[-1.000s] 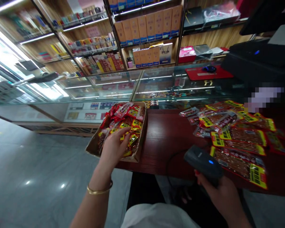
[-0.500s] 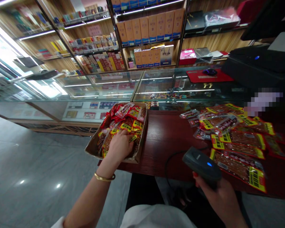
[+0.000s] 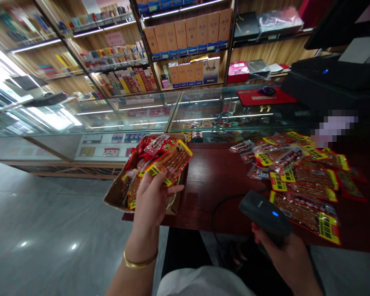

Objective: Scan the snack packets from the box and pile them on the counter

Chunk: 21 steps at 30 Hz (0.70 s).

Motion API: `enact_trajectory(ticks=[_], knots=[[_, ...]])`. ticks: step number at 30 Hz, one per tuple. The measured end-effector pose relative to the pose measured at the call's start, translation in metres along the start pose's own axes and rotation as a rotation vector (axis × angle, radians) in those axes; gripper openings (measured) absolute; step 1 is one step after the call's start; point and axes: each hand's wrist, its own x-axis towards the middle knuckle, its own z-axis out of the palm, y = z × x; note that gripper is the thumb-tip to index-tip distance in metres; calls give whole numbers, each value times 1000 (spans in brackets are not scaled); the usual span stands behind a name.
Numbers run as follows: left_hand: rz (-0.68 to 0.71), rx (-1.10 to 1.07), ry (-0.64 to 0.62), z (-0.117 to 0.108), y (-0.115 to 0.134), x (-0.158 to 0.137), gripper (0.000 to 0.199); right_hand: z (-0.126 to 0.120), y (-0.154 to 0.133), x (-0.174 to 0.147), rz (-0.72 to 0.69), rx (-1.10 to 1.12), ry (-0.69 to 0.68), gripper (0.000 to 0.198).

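Pinched by one end in my left hand [image 3: 152,197] is a snack packet [image 3: 174,161] with yellow ends and brown sticks showing through its clear middle. It is held up over a cardboard box [image 3: 113,196] full of red and yellow snack packets. A gold bangle [image 3: 140,263] circles my left wrist. My right hand [image 3: 285,250] grips a black barcode scanner [image 3: 263,213] with a blue light lit, above the counter's front edge. Beyond the scanner, many similar packets [image 3: 308,213] lie in an overlapping pile on the dark red wooden counter [image 3: 216,176].
A black cable [image 3: 214,213] loops from the counter near the scanner. Behind stands a glass display case [image 3: 135,109] with a red mouse pad [image 3: 249,97] and a mouse [image 3: 267,91] on top. Black checkout equipment [image 3: 327,88] is at the right. Shelves of boxes [image 3: 191,35] line the back wall.
My left hand has risen from inside the box with a snack packet in its fingers. My right hand and the scanner have stayed almost in place. The view has shifted slightly.
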Motion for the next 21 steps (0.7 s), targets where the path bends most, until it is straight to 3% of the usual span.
enact_trajectory(ticks=[5,11,16,21], knots=[[-366,-246,-222,35,-59,-19,28,-5,-6,1,21,2,-25,34],[-495,-398,-276,48,-128,-14,25,-3,-2,-4,76,88,4,31],[-362,-280,-295,42,-151,-4,30,-3,10,-6,110,99,13,34],[89,163,-323,37,-163,-8,13,-4,16,-5,120,101,17,37]])
